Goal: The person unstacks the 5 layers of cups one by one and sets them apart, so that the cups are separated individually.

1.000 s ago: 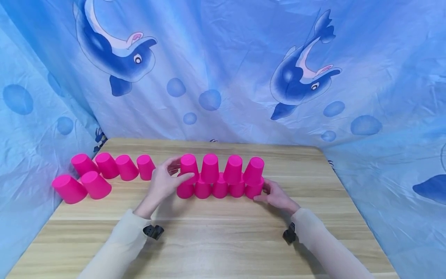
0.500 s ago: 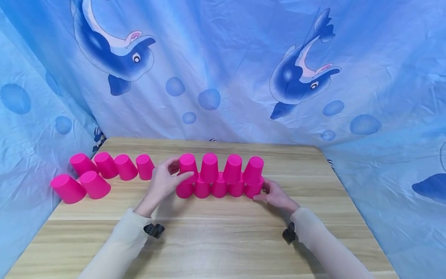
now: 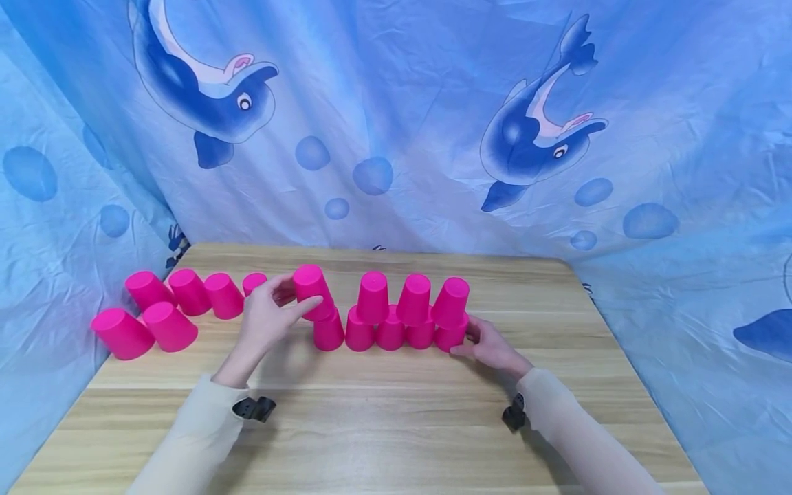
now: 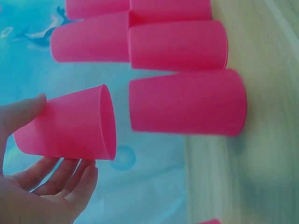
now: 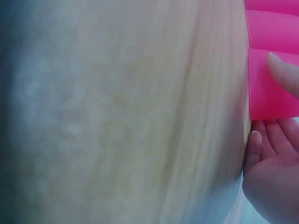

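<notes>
My left hand grips an upside-down pink cup between thumb and fingers. This cup is tilted and, in the left wrist view, hangs in the air apart from the leftmost bottom cup. Several upside-down pink cups form a bottom row, and three more stand on them: a left one, a middle one and a right one. At the right end my right hand holds the last bottom cup, thumb in front and fingers along its side.
On the left of the wooden table stand several more upside-down pink cups, among them a front-left one and one beside it. One is partly hidden behind my left hand. A blue dolphin-print curtain hangs behind the table.
My left hand has lifted the leftmost upper cup off the row and moved it left and slightly up, tilting it. My right hand has stayed at the end cup.
</notes>
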Available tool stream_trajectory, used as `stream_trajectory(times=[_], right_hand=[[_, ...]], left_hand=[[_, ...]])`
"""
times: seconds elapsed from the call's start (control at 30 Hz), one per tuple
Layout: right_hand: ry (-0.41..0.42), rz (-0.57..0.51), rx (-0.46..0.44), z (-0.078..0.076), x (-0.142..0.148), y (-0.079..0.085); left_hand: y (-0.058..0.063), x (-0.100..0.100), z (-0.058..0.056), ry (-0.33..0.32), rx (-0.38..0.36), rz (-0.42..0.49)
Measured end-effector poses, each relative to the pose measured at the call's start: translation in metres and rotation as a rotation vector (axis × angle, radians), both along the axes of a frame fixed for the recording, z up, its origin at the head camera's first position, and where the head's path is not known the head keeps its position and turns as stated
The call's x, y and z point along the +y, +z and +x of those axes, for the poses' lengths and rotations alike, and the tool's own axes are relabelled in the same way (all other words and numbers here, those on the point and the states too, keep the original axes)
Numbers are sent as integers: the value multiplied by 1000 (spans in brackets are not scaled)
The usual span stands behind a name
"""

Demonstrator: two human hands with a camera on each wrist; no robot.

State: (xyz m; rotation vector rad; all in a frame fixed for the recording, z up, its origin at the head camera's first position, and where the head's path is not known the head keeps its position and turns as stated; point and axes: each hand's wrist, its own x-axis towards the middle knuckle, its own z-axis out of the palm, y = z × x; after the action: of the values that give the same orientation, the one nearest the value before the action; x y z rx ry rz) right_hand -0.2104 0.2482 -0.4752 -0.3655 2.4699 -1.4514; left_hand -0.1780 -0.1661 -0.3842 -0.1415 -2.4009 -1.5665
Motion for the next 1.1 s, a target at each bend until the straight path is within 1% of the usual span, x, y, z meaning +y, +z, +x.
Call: stream_trajectory(times=[0.17,0.33,0.47,0.63,0.77,0.93,1.03,1.1], right_hand=[[0,3,-1,1,0,0],[-10,7,-16,1,1,1],[-9,5,-15,1,1,1],[-12,5,-11,0,1,0],[-11,-1,-8,0,1,0],[-17,0,-10,0,0,0],[-14,4,-3,0,0,0],[-16,-4,-3,2,-2,2]], left_hand=[[4,-12,5,49,3,-43],[1,-25,11,89,3,-78],[-2,-35,16,95,-1,-81],[-5,-46,22,96,-22,-85],[-10,-54,25,110,-47,-121],[-19,-67,29,152,-75,-182],[-24,-75,31,170,-107,-210],[-26,-80,33,177,-134,-226]])
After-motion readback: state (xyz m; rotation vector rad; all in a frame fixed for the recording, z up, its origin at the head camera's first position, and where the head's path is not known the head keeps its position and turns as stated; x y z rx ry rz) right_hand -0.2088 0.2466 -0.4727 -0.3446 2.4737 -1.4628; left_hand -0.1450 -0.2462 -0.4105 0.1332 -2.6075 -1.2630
